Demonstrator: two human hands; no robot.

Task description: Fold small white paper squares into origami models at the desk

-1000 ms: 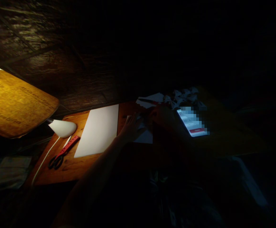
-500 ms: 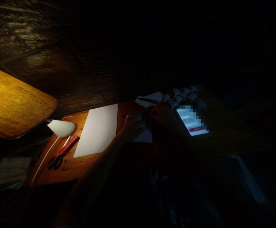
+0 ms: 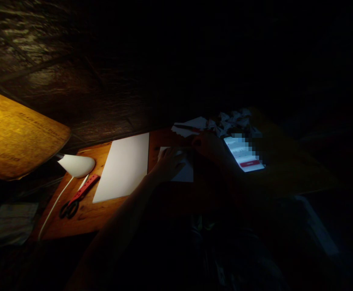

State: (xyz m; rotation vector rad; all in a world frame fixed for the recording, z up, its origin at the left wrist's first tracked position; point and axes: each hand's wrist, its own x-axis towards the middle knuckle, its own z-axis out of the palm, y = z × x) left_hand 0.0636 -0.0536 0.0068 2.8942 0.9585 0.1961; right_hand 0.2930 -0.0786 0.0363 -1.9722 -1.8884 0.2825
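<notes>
My left hand (image 3: 166,162) lies with its fingers outstretched over a small white sheet of paper (image 3: 187,171), pressing on its left part. My right hand (image 3: 208,144) is just to the right, in deep shadow. Its fingers are curled together near the far edge of that sheet; whatever is between them is too dark to make out. Left of my left hand lies a larger white sheet (image 3: 124,165). Beyond my hands, a dark slim tool (image 3: 186,127) with a reddish end rests on another piece of paper (image 3: 199,121).
A lit phone (image 3: 244,155) lies right of my right hand. Crumpled paper pieces (image 3: 233,121) are heaped behind it. At the left stand a lamp with a yellow shade (image 3: 21,137) and white base (image 3: 77,165). Black-handled scissors (image 3: 70,208) and a red strip with holes (image 3: 85,188) lie by its cord.
My left hand has flattened down onto the small sheet, and more of the sheet shows around it. My right hand stays close to the same place. The view has shifted slightly.
</notes>
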